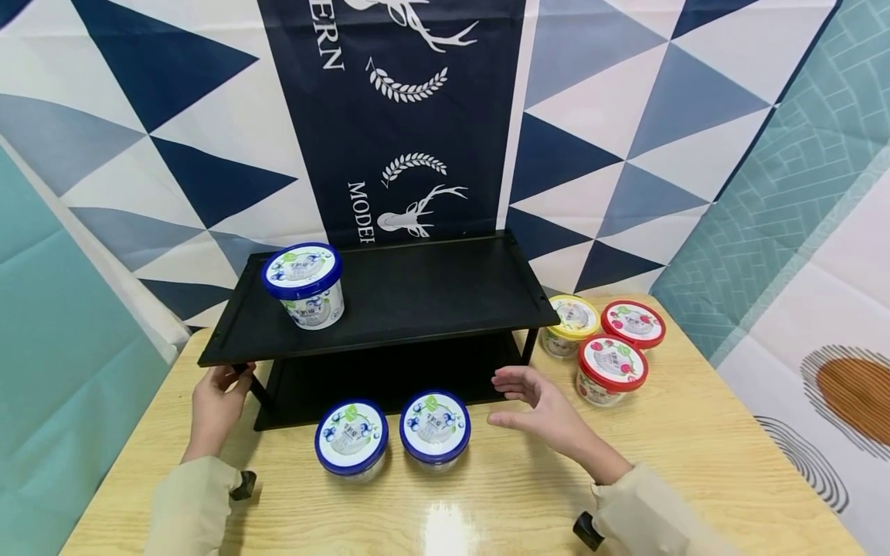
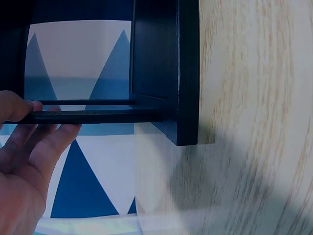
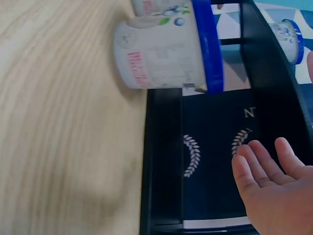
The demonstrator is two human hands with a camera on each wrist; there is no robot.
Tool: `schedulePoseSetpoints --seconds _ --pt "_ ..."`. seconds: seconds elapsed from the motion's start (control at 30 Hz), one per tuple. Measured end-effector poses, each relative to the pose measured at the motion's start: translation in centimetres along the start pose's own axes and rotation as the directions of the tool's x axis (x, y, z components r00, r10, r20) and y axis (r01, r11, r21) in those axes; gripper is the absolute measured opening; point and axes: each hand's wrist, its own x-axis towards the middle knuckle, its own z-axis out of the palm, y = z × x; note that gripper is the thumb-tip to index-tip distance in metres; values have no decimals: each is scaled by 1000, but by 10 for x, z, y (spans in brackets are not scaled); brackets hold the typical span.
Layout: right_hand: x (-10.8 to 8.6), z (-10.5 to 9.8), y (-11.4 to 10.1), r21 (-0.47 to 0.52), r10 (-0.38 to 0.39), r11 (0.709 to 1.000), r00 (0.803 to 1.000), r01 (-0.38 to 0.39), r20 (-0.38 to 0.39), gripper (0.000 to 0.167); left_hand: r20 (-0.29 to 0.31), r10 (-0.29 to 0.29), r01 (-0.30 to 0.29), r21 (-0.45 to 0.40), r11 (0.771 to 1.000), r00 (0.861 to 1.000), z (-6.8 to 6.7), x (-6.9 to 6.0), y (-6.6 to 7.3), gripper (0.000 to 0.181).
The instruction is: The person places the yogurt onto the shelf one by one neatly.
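A black two-tier shelf (image 1: 431, 289) stands on the wooden table. My left hand (image 1: 221, 401) is at its front left corner; in the left wrist view, thumb and fingers pinch the shelf's post (image 2: 93, 116). My right hand (image 1: 538, 409) hovers before the shelf's right end, fingers spread and holding nothing. In the right wrist view its fingers (image 3: 261, 169) are apart from the shelf. One blue-lidded tub (image 1: 306, 286) sits on the upper tier at the left. Two more, a left blue-lidded tub (image 1: 351, 439) and a right blue-lidded tub (image 1: 435, 428), stand on the table in front.
Right of the shelf are a yellow-lidded tub (image 1: 572, 324) and two red-lidded tubs, the nearer red-lidded tub (image 1: 612, 367) and the farther red-lidded tub (image 1: 634, 323). Patterned cloth (image 1: 591, 116) hangs behind the shelf. The wooden table (image 1: 695, 448) extends to the right.
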Motion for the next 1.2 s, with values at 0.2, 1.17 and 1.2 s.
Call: schedulePoseSetpoints --seconds 0.2,1.17,1.2 --pt "-1 7 7 28 0 1000 999 -1 33 62 0 -4 4 -17 1000 1000 0 1 1 22" --pt "-4 39 38 63 103 991 982 -115 160 74 0 3 -3 -9 1000 1000 0 0 1 24" --pt "-4 40 38 61 105 991 981 -116 161 75 0 3 -3 -8 1000 1000 0 0 2 24"
